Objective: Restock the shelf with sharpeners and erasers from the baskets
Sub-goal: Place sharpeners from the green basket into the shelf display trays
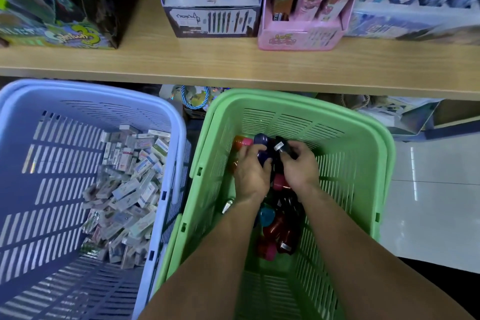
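Both bare forearms enter from the lower edge and converge at frame centre. The left hand, back upward, curls its fingers round a purple sharpener. The right hand, just beside it, pinches a dark sharpener between thumb and fingers.

Below the shelf, eraser basket sits left of sharpener basket.

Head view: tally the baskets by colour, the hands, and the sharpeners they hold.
Blue basket: 1
Green basket: 1
Hands: 2, left hand and right hand
Held sharpeners: 2, purple sharpener and black sharpener
Total: 6
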